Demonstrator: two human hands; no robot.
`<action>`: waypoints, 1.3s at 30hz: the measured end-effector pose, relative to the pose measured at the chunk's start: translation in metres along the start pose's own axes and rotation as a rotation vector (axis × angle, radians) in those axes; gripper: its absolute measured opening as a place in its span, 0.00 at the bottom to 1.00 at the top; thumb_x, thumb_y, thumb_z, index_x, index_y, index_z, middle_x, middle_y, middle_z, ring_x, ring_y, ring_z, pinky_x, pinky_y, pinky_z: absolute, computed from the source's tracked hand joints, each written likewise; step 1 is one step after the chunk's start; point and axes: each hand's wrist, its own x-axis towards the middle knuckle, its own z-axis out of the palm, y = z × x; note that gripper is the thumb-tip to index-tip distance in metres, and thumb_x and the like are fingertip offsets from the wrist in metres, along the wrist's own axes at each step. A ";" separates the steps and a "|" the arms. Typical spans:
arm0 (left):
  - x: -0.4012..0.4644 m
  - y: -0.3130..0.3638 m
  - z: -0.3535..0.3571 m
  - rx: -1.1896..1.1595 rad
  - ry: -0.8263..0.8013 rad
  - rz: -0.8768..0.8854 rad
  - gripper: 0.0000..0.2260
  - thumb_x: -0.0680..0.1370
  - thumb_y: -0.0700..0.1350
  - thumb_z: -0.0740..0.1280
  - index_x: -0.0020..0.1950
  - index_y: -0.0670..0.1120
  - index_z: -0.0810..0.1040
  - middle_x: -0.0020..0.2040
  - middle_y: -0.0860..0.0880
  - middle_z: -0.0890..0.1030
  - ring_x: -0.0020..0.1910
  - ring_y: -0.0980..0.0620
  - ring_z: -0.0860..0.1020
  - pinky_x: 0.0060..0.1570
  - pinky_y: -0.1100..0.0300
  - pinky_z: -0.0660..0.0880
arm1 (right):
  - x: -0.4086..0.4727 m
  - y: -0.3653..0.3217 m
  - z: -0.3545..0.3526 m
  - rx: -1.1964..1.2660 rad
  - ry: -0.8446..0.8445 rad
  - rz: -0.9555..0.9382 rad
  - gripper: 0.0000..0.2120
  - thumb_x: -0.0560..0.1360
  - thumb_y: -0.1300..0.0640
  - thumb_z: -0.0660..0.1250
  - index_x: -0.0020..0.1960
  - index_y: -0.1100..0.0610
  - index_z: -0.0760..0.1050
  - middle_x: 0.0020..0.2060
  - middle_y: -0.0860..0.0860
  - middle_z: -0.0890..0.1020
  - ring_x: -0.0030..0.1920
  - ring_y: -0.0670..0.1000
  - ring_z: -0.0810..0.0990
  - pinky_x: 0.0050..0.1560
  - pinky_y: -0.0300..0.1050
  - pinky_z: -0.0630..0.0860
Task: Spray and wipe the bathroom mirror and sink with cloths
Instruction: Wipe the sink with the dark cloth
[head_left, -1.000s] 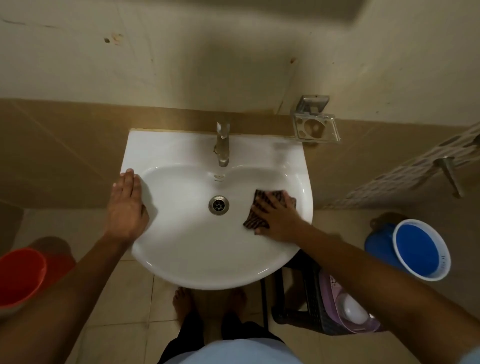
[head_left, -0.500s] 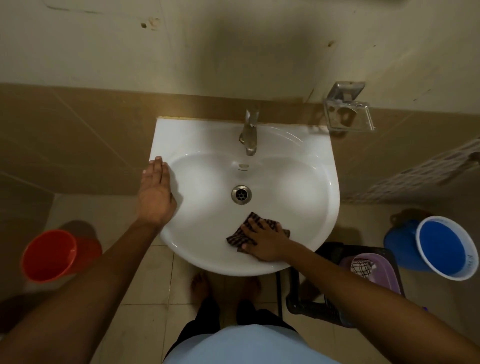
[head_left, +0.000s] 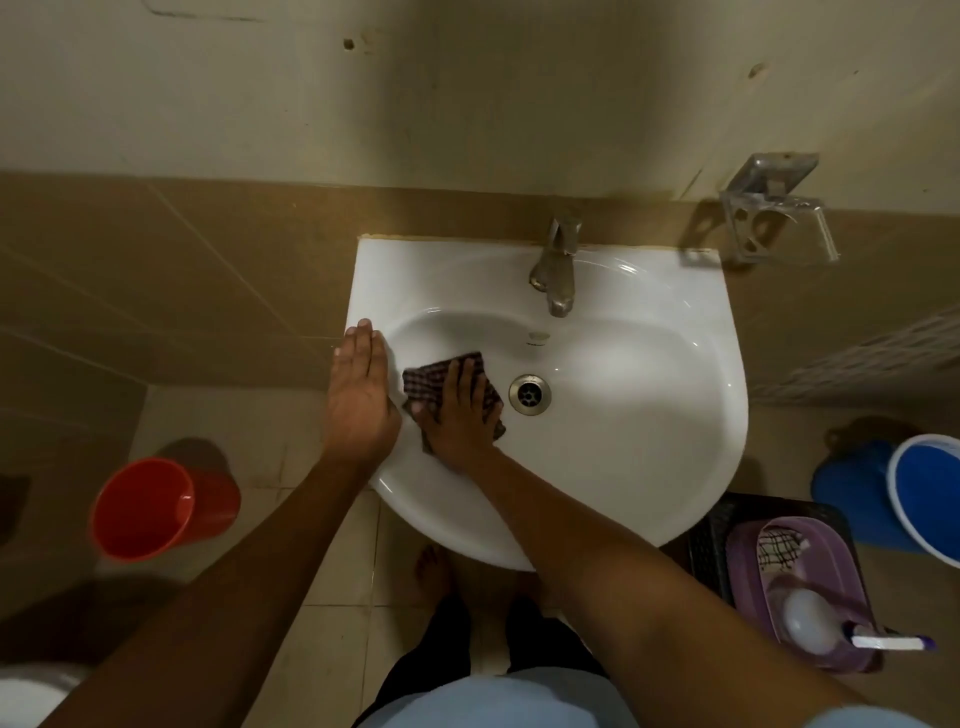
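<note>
Your right hand (head_left: 460, 415) is flat on the checked cloth (head_left: 447, 389), fingers spread and pressing it down against the left slope of the white sink (head_left: 623, 467), just left of the metal drain (head_left: 530, 395); that grip is open-palmed, pinning the cloth rather than closed around it. Your left hand (head_left: 360, 395) lies flat along the sink's left rim, fingers straight and together, holding nothing, right beside the cloth hand. The tap (head_left: 556, 270) sits at the back centre of the basin. On the wall to the right there's a metal holder (head_left: 774, 218). Down on the floor, an orange bucket (head_left: 150, 509) stands at left, a blue bucket (head_left: 924, 493) at far right, and a purple tub (head_left: 795, 587) under the sink's right edge carries a second checked cloth (head_left: 776, 551) and a spray bottle (head_left: 810, 621).
</note>
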 end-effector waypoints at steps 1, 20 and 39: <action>0.000 -0.001 0.001 -0.004 0.003 -0.001 0.34 0.71 0.42 0.46 0.77 0.33 0.59 0.78 0.35 0.58 0.79 0.39 0.54 0.78 0.45 0.52 | 0.007 -0.009 0.002 0.037 0.041 0.044 0.46 0.72 0.28 0.41 0.79 0.55 0.35 0.79 0.55 0.37 0.79 0.57 0.36 0.73 0.67 0.35; 0.001 -0.003 0.005 -0.012 0.048 -0.001 0.32 0.71 0.33 0.53 0.76 0.32 0.60 0.77 0.34 0.60 0.78 0.37 0.57 0.77 0.44 0.53 | -0.023 0.124 -0.064 -0.485 -0.112 -0.401 0.38 0.76 0.29 0.39 0.81 0.48 0.46 0.80 0.48 0.47 0.80 0.51 0.44 0.77 0.63 0.44; 0.002 -0.004 0.007 0.012 0.019 -0.016 0.31 0.73 0.36 0.51 0.77 0.33 0.59 0.78 0.35 0.59 0.78 0.38 0.56 0.77 0.45 0.51 | 0.024 0.076 -0.122 0.986 0.917 0.333 0.29 0.84 0.49 0.50 0.80 0.59 0.43 0.80 0.57 0.48 0.79 0.59 0.50 0.78 0.60 0.50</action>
